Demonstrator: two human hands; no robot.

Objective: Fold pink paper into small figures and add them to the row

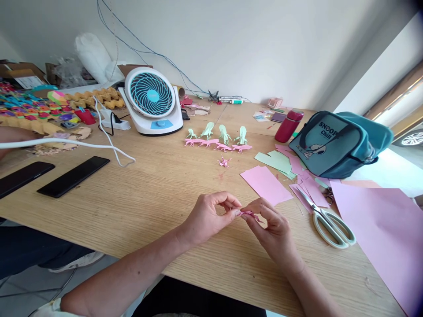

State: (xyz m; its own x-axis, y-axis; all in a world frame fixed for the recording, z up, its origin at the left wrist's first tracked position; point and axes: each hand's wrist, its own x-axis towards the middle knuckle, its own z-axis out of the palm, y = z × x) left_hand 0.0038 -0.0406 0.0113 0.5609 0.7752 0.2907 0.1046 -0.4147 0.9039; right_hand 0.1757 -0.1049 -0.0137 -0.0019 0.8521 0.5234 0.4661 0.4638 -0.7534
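Observation:
Just above the front part of the table, my left hand (pixel 211 215) and my right hand (pixel 272 226) meet at the fingertips. Between them they pinch a small folded pink paper figure (pixel 251 215), partly hidden by the fingers. Beyond my hands lies a spiky pink paper figure (pixel 224 162). Behind it stand several folded pink figures (pixel 201 142) in a row, with several light green figures (pixel 224 133) at their back. A stack of pink paper rectangles (pixel 266 185) rests just beyond my right hand.
Scissors (pixel 333 226) with pale handles and a large pink sheet (pixel 383 237) lie at right. Behind them are green paper pieces (pixel 274 161), a teal bag (pixel 330 141) and a red flask (pixel 289 126). A fan (pixel 152 101), white cable (pixel 66 144) and two phones (pixel 74 176) occupy the left, beside another person's arm (pixel 15 134).

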